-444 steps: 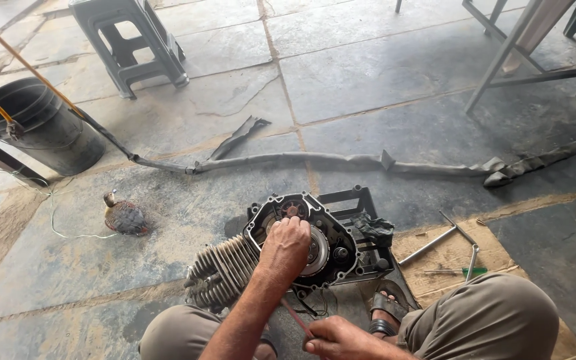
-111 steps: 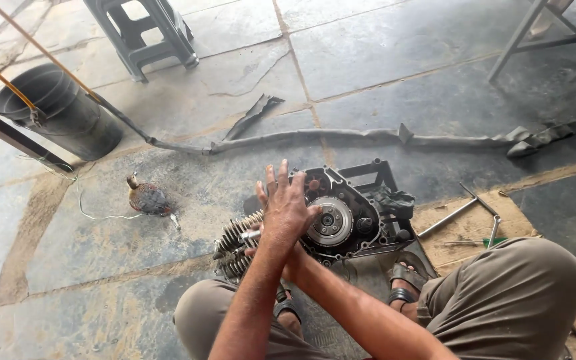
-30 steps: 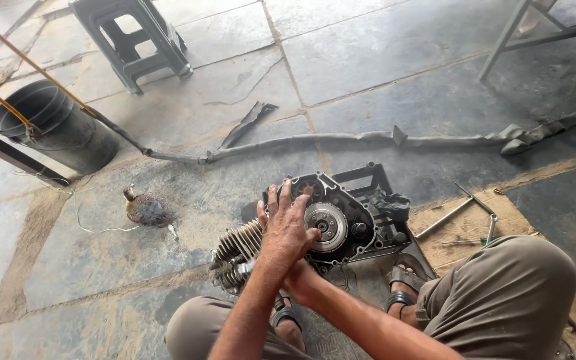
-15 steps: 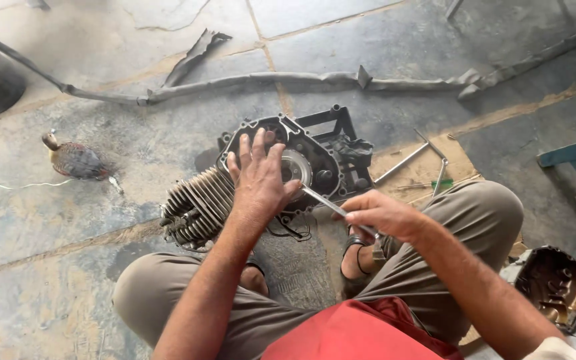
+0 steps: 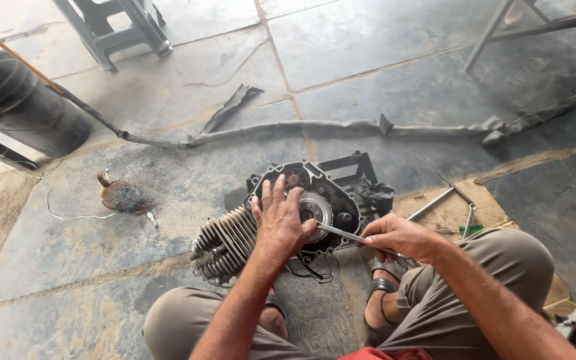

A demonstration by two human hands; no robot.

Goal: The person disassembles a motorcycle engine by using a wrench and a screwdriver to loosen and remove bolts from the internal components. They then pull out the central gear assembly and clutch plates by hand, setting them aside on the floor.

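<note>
Left hand (image 5: 280, 223) splayed flat over engine (image 5: 288, 213), hiding much; right hand (image 5: 398, 237) clenched on metal tool (image 5: 341, 233).

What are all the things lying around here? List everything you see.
Engine: one, dark grey with finned cylinder, on the floor before the person.
Slim metal tool: one, silver, tip at the engine's round centre.
Bucket: one, black, far left.
Stool: one, grey, top left.
Long rubber strip: one, grey, across the floor.
Small round part: one, rusty, left of the engine.
Cardboard: one, brown, right, with metal wrenches on it.
Left hand: flat on the engine.
Right hand: holding the tool.
</note>
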